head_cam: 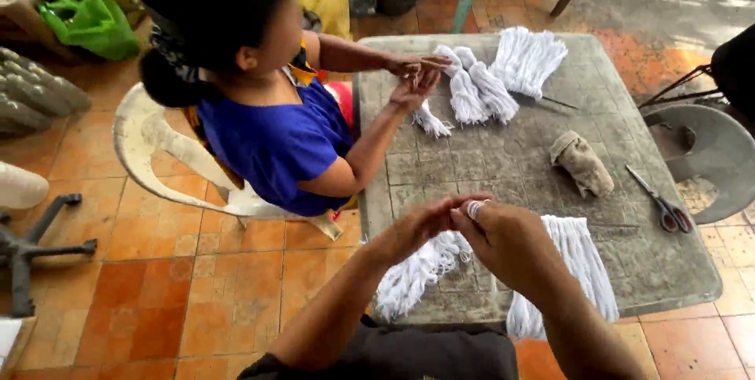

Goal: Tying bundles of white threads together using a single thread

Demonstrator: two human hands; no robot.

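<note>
Pinching a small white loop of cord (pixel 475 208) between their fingertips, the left hand (pixel 417 226) and the right hand (pixel 511 242) meet just above the near edge of the grey worktop (pixel 503 160). Both are closed on that one piece, the right with the cord wound round a finger, the left gripping it from the other side. The cord looks light, soft and limp (it would sag the moment it is let go), so it is best held at the bound or wound part, not by the loose ends. Under the left hand a white yarn bundle (pixel 417 274) hangs over the worktop's edge, and a second, wider one (pixel 578 262) lies under and beside the right wrist; both are close below the hands, though whether they touch them I cannot tell.

Across the worktop another person in a blue top works a similar bundle (pixel 431 122), with finished bundles (pixel 503 73) beside them. A crumpled cloth (pixel 582 164) and scissors (pixel 661 201) lie well to the right.
</note>
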